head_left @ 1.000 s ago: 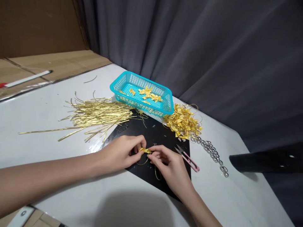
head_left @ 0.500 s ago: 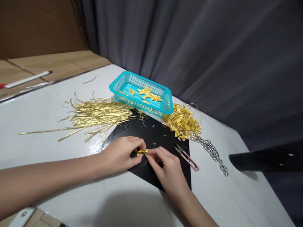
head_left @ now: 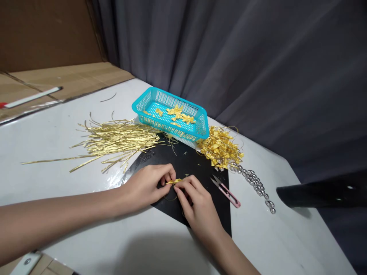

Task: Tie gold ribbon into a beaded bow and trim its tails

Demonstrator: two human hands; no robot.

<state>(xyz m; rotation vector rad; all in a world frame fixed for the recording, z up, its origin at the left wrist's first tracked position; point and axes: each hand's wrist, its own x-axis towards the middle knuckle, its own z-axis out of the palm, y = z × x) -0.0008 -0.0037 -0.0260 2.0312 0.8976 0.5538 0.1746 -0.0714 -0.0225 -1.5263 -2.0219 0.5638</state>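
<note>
A small yellow ribbon bow (head_left: 173, 181) is held between both hands above a black sheet (head_left: 197, 160). My left hand (head_left: 150, 181) pinches its left end between thumb and fingers. From the other side, my right hand (head_left: 196, 196) closes thumb and forefinger at the bow's lower right. A thin gold cord (head_left: 171, 199) loops down below the bow. Whether the right fingertips grip the ribbon or only the cord is hidden. Pink-handled thread snips (head_left: 226, 191) lie with blades apart on the black sheet, right of my right hand.
A turquoise basket (head_left: 169, 128) with several yellow bows stands behind the sheet. Gold cords (head_left: 120, 139) lie in a bundle at left. A heap of yellow bows (head_left: 220, 147) and a row of silver beads (head_left: 254, 181) sit at right, near a black post (head_left: 318, 193).
My right hand has shifted slightly left and up toward my left hand. The bow has tilted and shows a narrower side. Both hands keep their pinch.
</note>
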